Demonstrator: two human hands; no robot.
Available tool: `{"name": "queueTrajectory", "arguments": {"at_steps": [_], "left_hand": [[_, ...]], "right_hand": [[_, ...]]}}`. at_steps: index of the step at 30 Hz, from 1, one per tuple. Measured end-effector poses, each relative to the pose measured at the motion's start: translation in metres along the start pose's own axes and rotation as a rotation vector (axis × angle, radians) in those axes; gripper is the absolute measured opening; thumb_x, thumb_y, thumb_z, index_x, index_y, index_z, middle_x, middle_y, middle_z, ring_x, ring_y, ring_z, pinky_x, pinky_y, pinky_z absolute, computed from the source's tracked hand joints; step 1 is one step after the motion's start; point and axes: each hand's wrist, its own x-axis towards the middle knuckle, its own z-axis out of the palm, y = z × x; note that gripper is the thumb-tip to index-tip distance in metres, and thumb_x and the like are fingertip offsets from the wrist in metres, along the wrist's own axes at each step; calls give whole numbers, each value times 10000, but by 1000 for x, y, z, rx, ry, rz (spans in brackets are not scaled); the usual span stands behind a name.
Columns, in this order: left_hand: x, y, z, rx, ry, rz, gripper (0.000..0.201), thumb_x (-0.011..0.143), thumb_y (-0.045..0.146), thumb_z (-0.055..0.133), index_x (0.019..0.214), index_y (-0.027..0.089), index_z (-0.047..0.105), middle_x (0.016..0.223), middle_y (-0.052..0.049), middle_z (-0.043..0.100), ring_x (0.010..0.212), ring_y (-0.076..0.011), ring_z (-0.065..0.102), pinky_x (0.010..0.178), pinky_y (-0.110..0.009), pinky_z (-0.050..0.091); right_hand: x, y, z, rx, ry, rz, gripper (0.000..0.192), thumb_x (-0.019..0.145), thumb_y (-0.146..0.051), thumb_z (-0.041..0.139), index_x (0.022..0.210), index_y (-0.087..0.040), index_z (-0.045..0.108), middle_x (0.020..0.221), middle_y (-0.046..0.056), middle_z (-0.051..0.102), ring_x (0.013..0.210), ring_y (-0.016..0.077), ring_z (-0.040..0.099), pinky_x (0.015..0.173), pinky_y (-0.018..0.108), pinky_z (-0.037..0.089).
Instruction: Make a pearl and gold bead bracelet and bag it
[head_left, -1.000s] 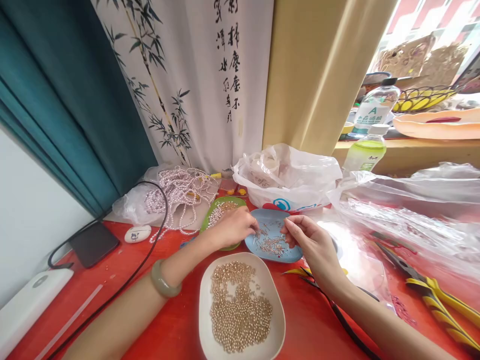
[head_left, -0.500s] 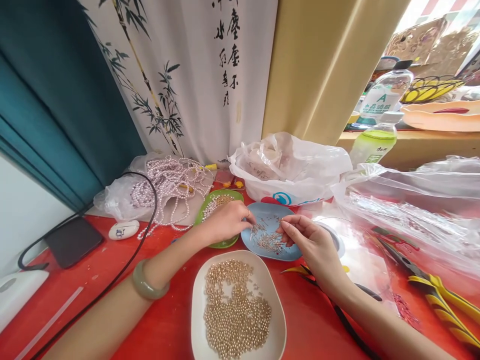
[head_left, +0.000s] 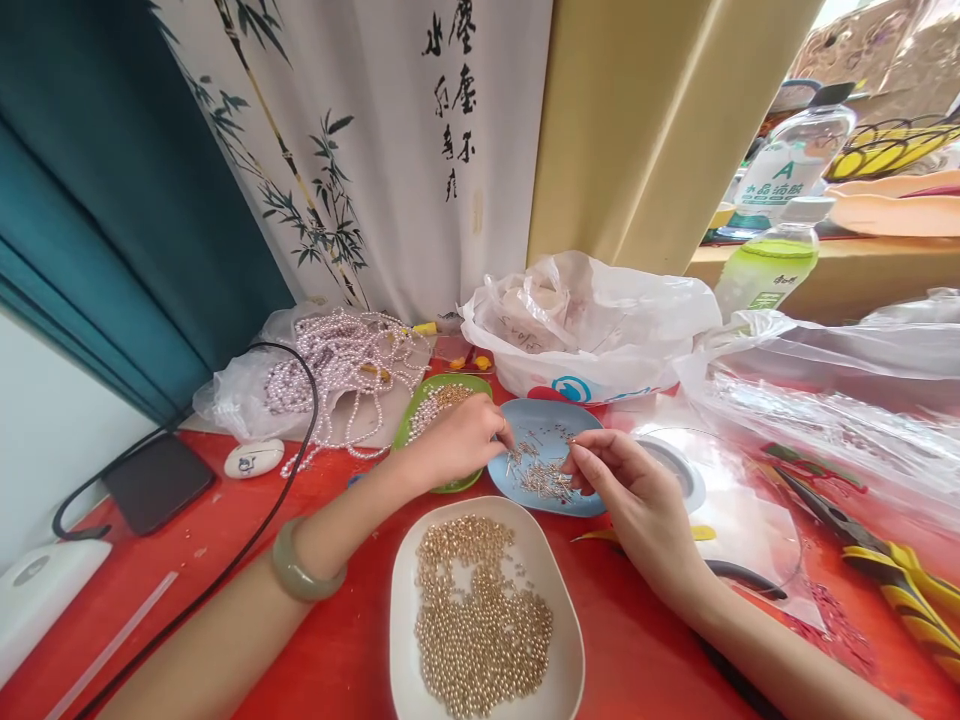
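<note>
Over the left rim of a blue plate [head_left: 551, 420], my left hand [head_left: 466, 438] reaches with its fingers bent down and together. Their tips are at the loose metal pins [head_left: 546, 480] on that plate; whatever they pinch is hidden. Thumb and forefinger of my right hand [head_left: 637, 495] are pressed together above the plate's right side, on something too small to name. Partly behind my left hand, a green plate [head_left: 415, 405] holds pale and gold beads. Nearer to me stands a cream tray [head_left: 403, 600] with many gold beads [head_left: 484, 640].
Strings of pale pink beads [head_left: 337, 360] lie at the back left, near an earbud case [head_left: 253, 458] and a phone [head_left: 156, 483]. A black cable [head_left: 281, 500] crosses the left side. Plastic bags [head_left: 600, 330] fill the back; yellow-handled pliers [head_left: 877, 560] lie right.
The view has shifted slightly, so most things sit a little further right. Both hands keep nearly the same pose over the blue plate.
</note>
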Motion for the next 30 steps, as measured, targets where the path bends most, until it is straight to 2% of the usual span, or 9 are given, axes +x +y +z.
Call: {"name": "queueTrajectory", "arguments": {"at_steps": [11,26,30], "left_hand": [[0,11,4,115,-22,-85,185,731,152,504,758,183,684,745,-72,633,840,-245,479,664,-352,391],[0,15,6,128,-35,-89,146,732,181,507,692,185,647,719,-49,608,829,-228,486,635,-317,382],[-1,10,4,100,6,-131,135,741,219,510,769,178,636,830,-56,564,817,-204,511,685,-330,405]], "right_hand": [[-1,2,-1,-7,-15,8,114,799,-301,493,780,-190,511,623,-10,538,574,115,526,517,226,450],[-2,3,-1,-16,-21,-7,107,812,-290,469,785,-191,499,625,-14,526,572,104,516,526,222,451],[-2,5,-1,-20,-26,-15,100,816,-283,473,795,-191,503,631,-11,531,579,105,514,528,223,448]]}}
